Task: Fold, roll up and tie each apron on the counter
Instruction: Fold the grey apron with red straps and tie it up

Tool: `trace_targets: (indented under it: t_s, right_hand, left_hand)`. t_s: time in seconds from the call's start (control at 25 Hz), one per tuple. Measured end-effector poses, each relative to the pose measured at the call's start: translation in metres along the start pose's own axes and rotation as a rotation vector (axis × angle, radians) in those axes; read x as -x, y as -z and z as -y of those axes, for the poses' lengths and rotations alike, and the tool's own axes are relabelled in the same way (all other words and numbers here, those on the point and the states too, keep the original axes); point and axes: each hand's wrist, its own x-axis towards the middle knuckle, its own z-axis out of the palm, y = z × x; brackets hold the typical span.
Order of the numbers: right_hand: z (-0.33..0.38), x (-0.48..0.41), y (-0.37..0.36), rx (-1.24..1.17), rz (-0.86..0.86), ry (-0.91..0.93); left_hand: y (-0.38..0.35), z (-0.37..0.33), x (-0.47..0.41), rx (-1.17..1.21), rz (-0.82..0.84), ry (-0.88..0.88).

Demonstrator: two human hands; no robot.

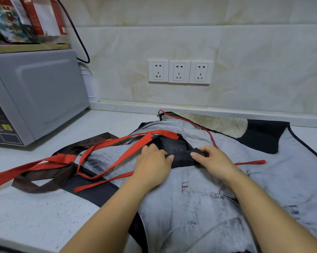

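Trailing loose over the bench, the red ties could get caught crooked in the roll as the left hand and right hand, each grip pinching the spread apron at its dark folded edge, begin; counted: two hands, seemingly three overlapping aprons, three wall sockets.

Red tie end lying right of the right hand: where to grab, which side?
Pinch the red tie near its free end, from above on the right. It lies flat and straight on the grey apron, clear of the strap tangle on the left, beside the right hand. That hand now pinches the dark folded fabric, so it must release first.
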Motion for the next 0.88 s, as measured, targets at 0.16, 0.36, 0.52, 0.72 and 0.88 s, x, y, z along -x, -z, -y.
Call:
trace_targets:
  t_s: [0.16, 0.36, 0.52, 0.72, 0.88]
  right_hand:
    - [-0.001, -0.003, -0.007, 0.061, -0.148, -0.009]
    - [0.008, 0.001, -0.004, 0.185, -0.125, -0.041]
    - [0.013, 0.001, -0.007, 0.404, -0.157, -0.033]
    - [0.013, -0.004, -0.015, 0.444, -0.197, -0.040]
    - [0.013, 0.002, -0.018, 0.328, -0.227, 0.021]
  left_hand:
    - [-0.004, 0.002, 0.008, 0.286, -0.206, -0.035]
    - [0.003, 0.006, 0.014, 0.275, -0.084, 0.009]
    - [0.004, 0.004, 0.015, 0.028, -0.152, 0.004]
    - [-0.015, -0.020, 0.022, -0.170, -0.228, -0.248]
    - [-0.018, -0.017, 0.012, -0.144, -0.188, -0.149]
